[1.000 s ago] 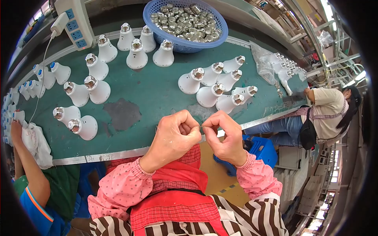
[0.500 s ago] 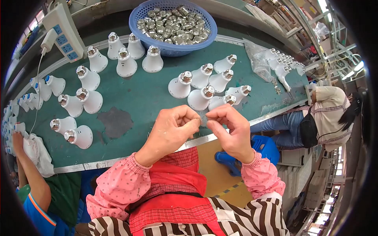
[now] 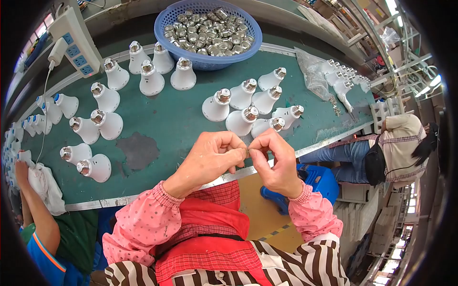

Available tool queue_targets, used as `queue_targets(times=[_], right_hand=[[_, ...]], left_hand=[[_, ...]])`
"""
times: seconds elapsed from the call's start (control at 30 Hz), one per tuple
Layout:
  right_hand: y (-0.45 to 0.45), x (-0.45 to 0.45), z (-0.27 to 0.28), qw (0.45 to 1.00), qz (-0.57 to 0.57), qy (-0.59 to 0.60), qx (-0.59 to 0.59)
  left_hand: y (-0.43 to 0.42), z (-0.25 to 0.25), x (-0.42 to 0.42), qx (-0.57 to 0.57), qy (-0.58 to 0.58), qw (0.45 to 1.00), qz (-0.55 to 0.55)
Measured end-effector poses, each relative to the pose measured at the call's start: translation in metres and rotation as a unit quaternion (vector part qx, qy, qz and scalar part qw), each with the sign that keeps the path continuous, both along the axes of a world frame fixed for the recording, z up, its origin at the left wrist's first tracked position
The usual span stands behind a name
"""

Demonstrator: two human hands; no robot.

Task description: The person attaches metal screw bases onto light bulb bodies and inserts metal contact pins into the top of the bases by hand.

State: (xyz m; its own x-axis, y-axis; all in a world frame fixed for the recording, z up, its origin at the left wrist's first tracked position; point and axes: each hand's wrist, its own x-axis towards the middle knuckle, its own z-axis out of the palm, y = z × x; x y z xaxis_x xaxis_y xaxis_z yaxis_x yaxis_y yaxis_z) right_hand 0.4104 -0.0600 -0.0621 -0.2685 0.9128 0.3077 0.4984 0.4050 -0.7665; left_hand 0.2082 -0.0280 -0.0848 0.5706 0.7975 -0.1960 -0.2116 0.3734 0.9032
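My left hand (image 3: 212, 157) is closed in a pinch over the table's front edge, its fingertips meeting those of my right hand (image 3: 274, 164), which is pinched too. Whatever lies between the fingertips is too small to make out. Just beyond my hands stands a group of white bulb housings with silver screw caps (image 3: 242, 120). More capped housings (image 3: 109, 125) stand at the left and centre of the green table (image 3: 181, 114). Behind them sits a blue basket (image 3: 210, 61) full of loose metal caps (image 3: 210, 33).
A power strip (image 3: 76, 45) with a plugged-in white cable stands back left. Blue-tipped housings (image 3: 67, 105) and a co-worker's arm (image 3: 40, 214) are at far left. To the right are a plastic bag (image 3: 312, 74), small parts, a blue stool (image 3: 317, 183) and another person (image 3: 400, 148).
The view has shifted, so the table items appear lower and further left than at first. My fingertips moved apart, then came back together. The person at right has shifted posture.
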Motion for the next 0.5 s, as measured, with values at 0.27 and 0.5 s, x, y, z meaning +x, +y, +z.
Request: queue_targets(times=[0.27, 0.5], right_hand=[[0.011, -0.001, 0.015, 0.952, 0.047, -0.217, 0.208], [0.007, -0.002, 0.013, 0.997, -0.01, -0.034, 0.071]], left_hand=[[0.002, 0.001, 0.003, 0.063, 0.059, 0.996, 0.017], [0.004, 0.006, 0.003, 0.005, -0.032, 0.999, 0.003]])
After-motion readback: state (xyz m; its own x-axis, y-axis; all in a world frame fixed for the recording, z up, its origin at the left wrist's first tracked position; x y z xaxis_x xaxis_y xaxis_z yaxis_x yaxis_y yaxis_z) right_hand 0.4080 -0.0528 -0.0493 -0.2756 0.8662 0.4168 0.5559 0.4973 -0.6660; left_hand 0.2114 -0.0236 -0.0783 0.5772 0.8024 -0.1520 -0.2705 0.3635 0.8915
